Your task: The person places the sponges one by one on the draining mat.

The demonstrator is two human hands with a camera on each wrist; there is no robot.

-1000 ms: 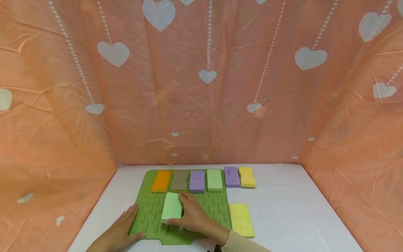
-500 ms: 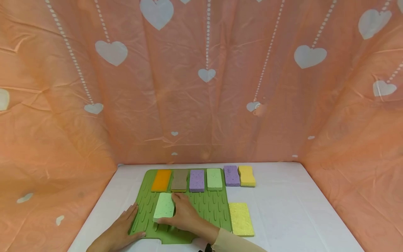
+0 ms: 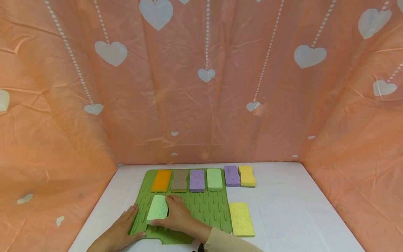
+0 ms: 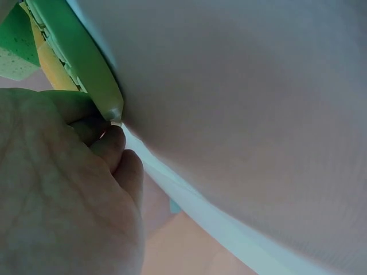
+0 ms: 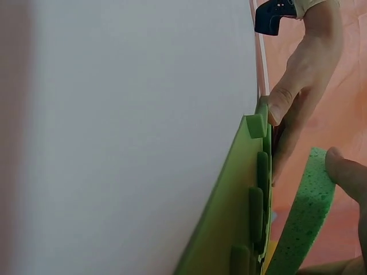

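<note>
My right hand (image 3: 181, 216) grips a light green sponge (image 3: 157, 208) by its near and far ends, over the left part of a ribbed green mat (image 3: 214, 210). A gap shows between that sponge and the mat in the right wrist view. Resting at the mat's left edge, my left hand (image 3: 118, 231) has its fingers extended, and its thumb touches the near corner. On the mat's far side lie an orange sponge (image 3: 161, 181), a grey-brown sponge (image 3: 179, 181), a purple sponge (image 3: 197, 180) and another light green sponge (image 3: 214, 179) in a row.
Right of the mat, a second purple sponge (image 3: 232, 175) and a small yellow sponge (image 3: 247, 176) lie at the back of the white table (image 3: 283, 210). A larger yellow sponge (image 3: 241, 219) sits beside the mat's near right edge. Peach curtains (image 3: 201, 115) with hearts enclose the table.
My right hand has carried the light green sponge leftward over the mat, and slightly toward me in the last half second. The left hand stays in place.
</note>
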